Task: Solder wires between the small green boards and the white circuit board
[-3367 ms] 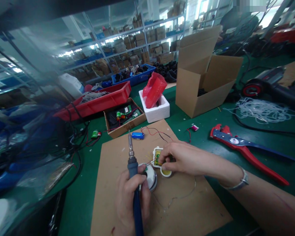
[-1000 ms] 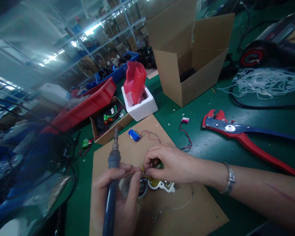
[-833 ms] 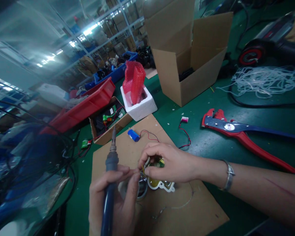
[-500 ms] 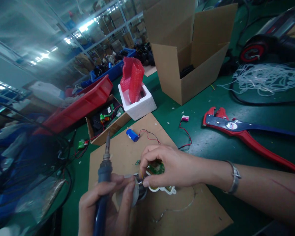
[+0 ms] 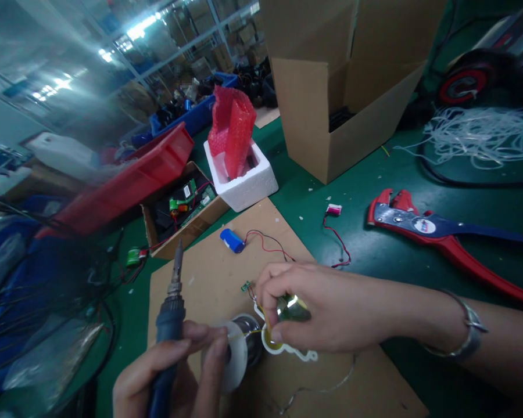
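A thin yellow wire point(image 5: 253, 331) bridges the gap between 2 bare hands at a green workbench point(image 5: 296, 188), where 1 second earlier the fingertips all but met. The left hand point(image 5: 174, 371) has drawn away, its fingers wrapped around a soldering iron point(image 5: 168, 325) whose tip points up and touches nothing; thumb and forefinger press together at the wire's far end, though whether they grip it is too small to tell. The right hand point(image 5: 305, 307) pinches the wire between thumb and forefinger above a white housing point(image 5: 292, 350); what its other fingers hold cannot be seen. The housing sits on a cardboard sheet point(image 5: 207, 296), partly hidden under that hand and just beside a solder spool point(image 5: 235, 363). A small green circuit board point(image 5: 245, 286), out of sight 0.8 seconds ago, now shows beyond the fingers. The wider gap appears to leave the wire extended and easier to inspect, with the iron not yet brought to it. Behind the hands, a blue battery point(image 5: 232, 240) trails 2 leads, red and black; well apart, off to the right, lies a red-and-blue wire stripper point(image 5: 425, 225).
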The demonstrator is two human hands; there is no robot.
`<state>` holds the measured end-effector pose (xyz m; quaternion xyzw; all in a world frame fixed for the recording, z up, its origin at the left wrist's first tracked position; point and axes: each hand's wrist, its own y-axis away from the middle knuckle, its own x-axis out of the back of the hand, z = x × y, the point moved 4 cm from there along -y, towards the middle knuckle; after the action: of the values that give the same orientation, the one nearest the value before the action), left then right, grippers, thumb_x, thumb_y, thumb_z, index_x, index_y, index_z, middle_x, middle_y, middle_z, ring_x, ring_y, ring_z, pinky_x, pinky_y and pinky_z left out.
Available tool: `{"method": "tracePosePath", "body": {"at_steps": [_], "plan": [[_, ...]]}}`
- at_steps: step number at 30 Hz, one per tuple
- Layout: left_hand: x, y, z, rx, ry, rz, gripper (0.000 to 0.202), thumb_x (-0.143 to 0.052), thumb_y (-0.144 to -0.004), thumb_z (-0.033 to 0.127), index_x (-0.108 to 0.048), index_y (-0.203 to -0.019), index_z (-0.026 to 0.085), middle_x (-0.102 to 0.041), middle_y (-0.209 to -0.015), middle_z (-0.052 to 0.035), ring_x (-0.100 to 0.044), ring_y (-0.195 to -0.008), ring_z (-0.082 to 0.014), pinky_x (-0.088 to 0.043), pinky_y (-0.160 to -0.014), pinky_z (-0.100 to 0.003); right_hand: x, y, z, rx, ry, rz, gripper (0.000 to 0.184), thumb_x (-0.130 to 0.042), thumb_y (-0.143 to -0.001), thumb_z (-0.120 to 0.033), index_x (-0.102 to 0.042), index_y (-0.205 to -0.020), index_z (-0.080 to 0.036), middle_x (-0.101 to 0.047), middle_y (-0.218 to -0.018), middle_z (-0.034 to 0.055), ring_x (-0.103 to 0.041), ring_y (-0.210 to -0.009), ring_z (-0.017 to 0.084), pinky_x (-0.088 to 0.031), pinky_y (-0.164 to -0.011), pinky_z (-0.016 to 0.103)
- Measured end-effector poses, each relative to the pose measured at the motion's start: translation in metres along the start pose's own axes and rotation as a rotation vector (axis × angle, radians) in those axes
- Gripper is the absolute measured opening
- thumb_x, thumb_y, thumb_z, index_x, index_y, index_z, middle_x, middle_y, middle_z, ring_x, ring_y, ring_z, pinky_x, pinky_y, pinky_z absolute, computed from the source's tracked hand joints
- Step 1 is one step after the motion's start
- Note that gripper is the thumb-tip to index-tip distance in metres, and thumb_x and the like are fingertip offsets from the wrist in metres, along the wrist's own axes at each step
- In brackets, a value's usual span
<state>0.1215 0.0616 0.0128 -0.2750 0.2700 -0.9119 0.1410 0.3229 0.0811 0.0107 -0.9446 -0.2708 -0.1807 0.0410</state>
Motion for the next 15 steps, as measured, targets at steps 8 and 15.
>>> {"method": "tracePosePath", "body": {"at_steps": [8,15], "plan": [[-0.003,-0.007,-0.002,0.068,0.029,-0.074,0.038,-0.080,-0.058,0.009,-0.053,-0.084,0.019,-0.067,-0.073,0.0027,-0.068,-0.063,-0.0128,-0.060,-0.061,-0.021,-0.002,0.013,-0.005,0.036,0.131,-0.225,0.012,-0.072,-0.073,-0.008,-0.068,-0.069,-0.020,-0.053,-0.124,0.0027,-0.044,-0.125,0.020,-0.041,-0.097,0.029],[-0.001,0.002,0.000,-0.015,0.011,-0.111,0.041,-0.077,-0.063,0.005,-0.051,-0.089,0.021,-0.066,-0.082,0.0036,-0.069,-0.064,-0.0137,-0.060,-0.058,-0.024,-0.009,0.007,-0.001,0.021,0.165,-0.123,0.016,-0.074,-0.071,-0.009,-0.062,-0.069,-0.019,-0.053,-0.117,-0.0003,-0.047,-0.114,0.019,-0.041,-0.094,0.030]]}}
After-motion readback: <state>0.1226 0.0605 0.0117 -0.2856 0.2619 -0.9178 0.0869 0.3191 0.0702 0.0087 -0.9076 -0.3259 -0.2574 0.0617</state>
